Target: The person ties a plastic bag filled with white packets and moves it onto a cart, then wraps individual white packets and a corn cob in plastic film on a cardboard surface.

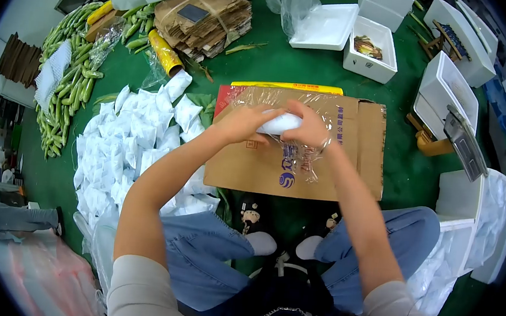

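A small white packet (281,124) is held between my two hands above a flat cardboard box (337,159). My left hand (241,124) has its fingers around the packet's left side. From the right, my right hand (307,125) curls its fingers over the packet. Clear plastic film (307,163) lies wrinkled on the cardboard beneath and around the hands. Purple printing shows on the cardboard, and a yellow strip (289,86) runs along its far edge. To the left of the cardboard is a large heap of white packets (115,146).
Corn cobs (69,94) are piled at the far left. Flattened cardboard (201,24) is stacked at the back. Foam boxes (369,66) stand at the back right and right side (448,94). A person's leg (19,217) shows at the lower left.
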{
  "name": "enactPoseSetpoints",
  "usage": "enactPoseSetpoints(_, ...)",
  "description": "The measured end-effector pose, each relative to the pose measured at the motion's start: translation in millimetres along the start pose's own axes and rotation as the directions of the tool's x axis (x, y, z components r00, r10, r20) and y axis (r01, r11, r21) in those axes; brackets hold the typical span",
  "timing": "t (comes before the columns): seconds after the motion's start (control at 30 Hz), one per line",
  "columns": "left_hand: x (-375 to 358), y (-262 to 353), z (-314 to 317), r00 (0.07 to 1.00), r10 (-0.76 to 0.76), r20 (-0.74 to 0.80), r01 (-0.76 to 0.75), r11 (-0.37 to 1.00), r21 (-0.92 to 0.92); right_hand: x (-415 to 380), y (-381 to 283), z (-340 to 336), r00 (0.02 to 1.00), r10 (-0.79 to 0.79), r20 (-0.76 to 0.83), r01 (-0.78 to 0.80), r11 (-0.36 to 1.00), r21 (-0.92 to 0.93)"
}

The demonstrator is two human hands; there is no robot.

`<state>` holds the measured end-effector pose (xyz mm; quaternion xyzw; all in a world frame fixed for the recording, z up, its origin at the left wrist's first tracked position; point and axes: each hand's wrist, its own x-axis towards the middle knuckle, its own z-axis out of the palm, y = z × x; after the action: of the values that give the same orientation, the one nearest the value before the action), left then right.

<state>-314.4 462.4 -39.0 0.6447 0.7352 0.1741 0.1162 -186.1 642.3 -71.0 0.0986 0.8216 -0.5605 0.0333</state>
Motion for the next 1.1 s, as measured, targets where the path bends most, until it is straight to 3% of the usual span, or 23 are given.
enactPoseSetpoints(0.03,2.9,-2.3,-0.9,1.0,0.011,-0.009,-0.011,1.0,0.006,-13.6,1.7,15.1,0.921,-0.031,-0.389,0.084,0.989,0.12)
enactPoseSetpoints(0.07,5.2,-5.1,-1.2,1.0,0.005,-0.02,-0.005,1.0,0.008,-28.3,5.1,35.3,0.803,0.025,-0.595,0.061,0.991,0.123)
enactPoseSetpoints(0.1,8.4,-7.9,-0.9,0.999,-0.004,-0.032,0.004,1.0,0.006,-48.7,0.1,52.8,0.729,-0.011,-0.684,0.101,0.991,0.092)
enactPoseSetpoints(0.13,10.4,-10.8,0.2,0.999,0.003,-0.039,-0.003,1.0,0.005,-70.5,-6.9,62.9,0.791,0.035,-0.61,-0.247,0.931,-0.268)
enactPoseSetpoints(0.2,8.8,-13.5,0.9,0.996,0.069,-0.051,-0.068,0.997,0.03,-95.0,-3.5,71.8,0.792,-0.231,-0.565,-0.203,0.773,-0.602)
enactPoseSetpoints(0.23,6.1,-9.3,-2.6,0.996,0.077,-0.046,-0.076,0.997,0.029,-103.0,2.5,64.6,0.788,-0.227,-0.572,-0.211,0.773,-0.598)
enactPoseSetpoints(0.3,3.3,-0.9,-14.9,1.0,0.013,0.011,-0.014,0.998,0.066,-112.4,17.8,30.3,0.704,0.077,-0.706,-0.168,0.984,-0.06)
enactPoseSetpoints(0.37,-0.5,10.8,-21.4,0.999,0.029,-0.03,-0.027,0.998,0.057,-98.0,-1.8,-8.0,0.597,-0.032,-0.802,0.032,0.999,-0.016)
enactPoseSetpoints(0.43,0.7,30.0,-34.7,0.996,0.046,-0.071,-0.042,0.997,0.058,-73.2,-26.8,-50.1,0.683,0.109,-0.723,-0.074,0.994,0.08)
enactPoseSetpoints(0.5,-3.4,54.4,-49.2,0.992,-0.093,0.086,0.087,0.994,0.069,-48.7,-58.6,-77.1,0.813,0.136,-0.567,-0.165,0.986,0.0)
enactPoseSetpoints(0.57,-7.7,65.7,-49.4,0.99,-0.063,0.128,0.056,0.997,0.061,-27.6,-73.3,-68.3,0.862,0.057,-0.503,-0.163,0.972,-0.169)
enactPoseSetpoints(0.63,-6.8,68.1,-48.2,0.987,-0.036,0.158,0.029,0.999,0.046,-45.6,-91.9,-38.0,0.945,-0.113,-0.306,-0.051,0.876,-0.479)
enactPoseSetpoints(0.67,-8.6,63.3,-44.6,0.93,-0.048,0.364,0.124,0.974,-0.188,-60.5,-88.1,-26.3,0.981,-0.027,-0.194,-0.074,0.866,-0.494)
enactPoseSetpoints(0.7,-12.1,59.4,-38.9,0.836,-0.006,0.548,0.26,0.885,-0.387,-76.1,-84.2,-13.6,0.995,0.061,-0.076,-0.091,0.854,-0.512)
enactPoseSetpoints(0.77,-21.0,47.0,-11.7,0.814,-0.007,0.581,0.329,0.83,-0.45,-119.1,-69.8,4.8,0.991,-0.048,0.122,0.091,0.921,-0.378)
enactPoseSetpoints(0.83,-27.1,35.6,23.6,0.821,-0.01,0.571,0.446,0.636,-0.63,-154.4,-59.7,18.9,0.927,-0.324,0.189,0.364,0.656,-0.661)
enactPoseSetpoints(0.87,-28.2,36.4,34.3,0.819,-0.006,0.574,0.449,0.631,-0.633,-161.8,-57.8,19.8,0.917,-0.29,0.272,0.393,0.547,-0.739)
enactPoseSetpoints(0.93,-21.2,54.7,39.1,0.717,-0.118,0.687,0.684,0.307,-0.662,-167.0,-46.0,26.5,0.927,-0.239,0.288,0.374,0.554,-0.744)
enactPoseSetpoints(0.97,-14.4,60.3,35.4,0.716,-0.12,0.688,0.685,0.305,-0.661,-164.2,-38.4,28.9,0.934,-0.195,0.3,0.357,0.554,-0.752)
enactPoseSetpoints(1.0,-6.0,69.3,26.2,0.687,-0.202,0.698,0.619,0.666,-0.416,-159.2,-28.4,30.5,0.922,-0.296,0.248,0.377,0.547,-0.748)
enactPoseSetpoints(1.03,-0.5,71.8,21.2,0.679,-0.284,0.677,0.447,0.891,-0.075,-147.8,-30.9,26.0,0.923,-0.294,0.247,0.375,0.55,-0.747)
enactPoseSetpoints(1.07,-7.0,68.9,21.8,0.902,-0.14,0.408,0.222,0.961,-0.162,-130.0,-34.2,16.8,0.949,-0.04,0.314,0.243,0.728,-0.642)
enactPoseSetpoints(1.1,-8.4,74.3,20.4,0.901,-0.139,0.412,0.225,0.96,-0.167,-115.4,-35.9,9.3,0.891,0.2,0.408,0.055,0.845,-0.533)
